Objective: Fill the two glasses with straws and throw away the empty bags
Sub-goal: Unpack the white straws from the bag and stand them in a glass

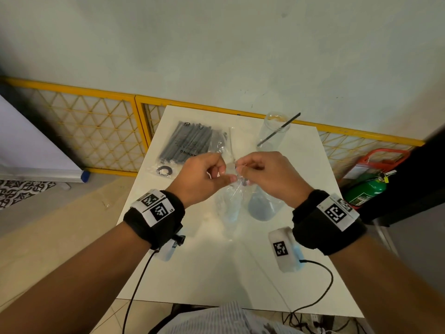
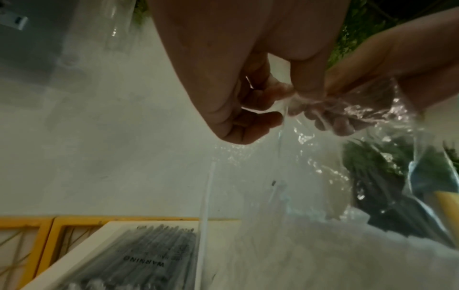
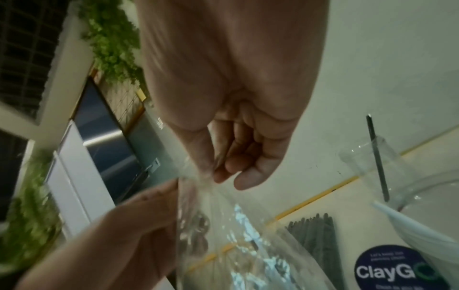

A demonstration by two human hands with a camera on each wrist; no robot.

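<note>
Both hands meet above the middle of the white table (image 1: 216,273) and pinch the top edge of a clear plastic bag (image 1: 231,201), which hangs down between them. My left hand (image 1: 216,173) grips it with thumb and curled fingers; my right hand (image 1: 243,171) pinches it opposite. The bag (image 2: 310,176) (image 3: 236,235) looks see-through; I cannot make out anything inside. A sealed bag of black straws (image 1: 185,143) (image 2: 149,261) lies at the back left. One tall glass (image 1: 277,128) (image 3: 372,162) at the back holds a single black straw (image 1: 279,130). A second glass (image 1: 262,206) stands under my right wrist.
A small packet with a black ring-shaped item (image 1: 165,171) lies left of my left hand. A yellow lattice fence (image 1: 96,121) runs behind the table. A green fire extinguisher (image 1: 366,191) stands on the floor to the right. Cables trail from both wrists over the table's near edge.
</note>
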